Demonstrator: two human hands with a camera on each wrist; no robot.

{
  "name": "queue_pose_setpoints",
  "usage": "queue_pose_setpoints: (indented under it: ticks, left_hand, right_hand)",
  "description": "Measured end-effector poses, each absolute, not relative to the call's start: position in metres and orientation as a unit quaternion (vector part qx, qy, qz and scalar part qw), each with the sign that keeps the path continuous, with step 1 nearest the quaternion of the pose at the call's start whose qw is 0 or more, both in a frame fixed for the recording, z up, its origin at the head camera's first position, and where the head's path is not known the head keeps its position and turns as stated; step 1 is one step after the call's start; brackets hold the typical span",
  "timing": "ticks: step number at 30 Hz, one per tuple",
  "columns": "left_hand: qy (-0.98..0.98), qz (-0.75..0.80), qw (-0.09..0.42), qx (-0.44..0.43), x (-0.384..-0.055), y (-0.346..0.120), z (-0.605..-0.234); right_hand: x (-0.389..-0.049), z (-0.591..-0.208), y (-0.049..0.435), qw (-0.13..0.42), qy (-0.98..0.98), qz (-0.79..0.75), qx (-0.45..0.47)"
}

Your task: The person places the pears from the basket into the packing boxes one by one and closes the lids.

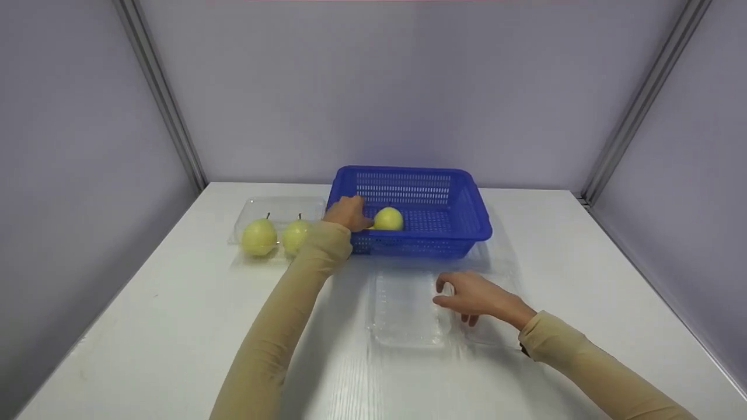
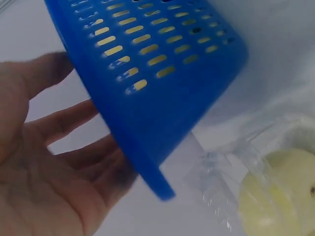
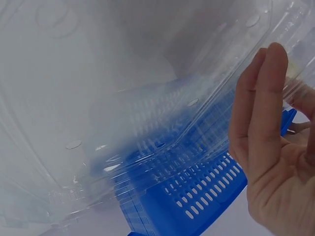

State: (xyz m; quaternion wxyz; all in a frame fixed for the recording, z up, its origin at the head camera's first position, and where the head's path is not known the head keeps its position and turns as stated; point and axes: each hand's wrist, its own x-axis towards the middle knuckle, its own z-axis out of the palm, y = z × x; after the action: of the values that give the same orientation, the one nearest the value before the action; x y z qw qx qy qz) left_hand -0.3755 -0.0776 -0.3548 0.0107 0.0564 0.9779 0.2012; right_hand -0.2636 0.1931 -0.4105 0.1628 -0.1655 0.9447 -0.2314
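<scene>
My left hand (image 1: pixel 348 213) reaches over the left rim of a blue plastic basket (image 1: pixel 411 235), beside a round yellow-green pear (image 1: pixel 388 219) inside it. Part of another pear shows under the hand. From the left wrist, the hand (image 2: pixel 64 142) has its fingers spread at the basket rim (image 2: pixel 106 115), the fingertips hidden behind it. My right hand (image 1: pixel 475 294) hovers at the right edge of an open clear plastic box (image 1: pixel 408 309), thumb and fingers apart. In the right wrist view, the hand's fingers (image 3: pixel 268 98) stand beside the clear plastic wall (image 3: pixel 162 123), gripping nothing.
Left of the basket, two pears (image 1: pixel 259 237) (image 1: pixel 296 235) sit in another clear box (image 1: pixel 286 205) on the white table (image 1: pixel 157 326). Grey-white panels (image 1: pixel 397 87) enclose the back and sides of the table.
</scene>
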Motion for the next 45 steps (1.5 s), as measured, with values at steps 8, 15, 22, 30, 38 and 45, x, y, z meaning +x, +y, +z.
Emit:
queue_pose_setpoints:
  ticks: [8, 15, 22, 30, 38, 45]
  left_hand:
    - [0.978, 0.202, 0.047, 0.009, -0.383, -0.062, -0.364]
    - [0.965, 0.259, 0.032, 0.006, -0.38, -0.056, -0.37]
    - [0.934, 0.358, 0.006, 0.003, -0.364, -0.054, -0.374]
    - [0.927, 0.375, 0.025, 0.001, -0.364, -0.054, -0.372]
    - [0.941, 0.324, 0.097, -0.017, -0.384, -0.053, -0.371]
    - [0.948, 0.317, 0.022, 0.034, -0.403, -0.05, -0.376]
  right_hand:
    - [-0.263, -0.413, 0.194, 0.168, 0.942, -0.235, -0.171]
    - [-0.262, -0.411, 0.198, 0.171, 0.939, -0.238, -0.178]
    - [-0.256, -0.41, 0.202, 0.17, 0.94, -0.238, -0.175]
    - [-0.254, -0.408, 0.202, 0.168, 0.942, -0.241, -0.16]
    - [-0.256, -0.409, 0.198, 0.165, 0.943, -0.238, -0.165]
    - [-0.256, -0.409, 0.201, 0.162, 0.945, -0.235, -0.162]
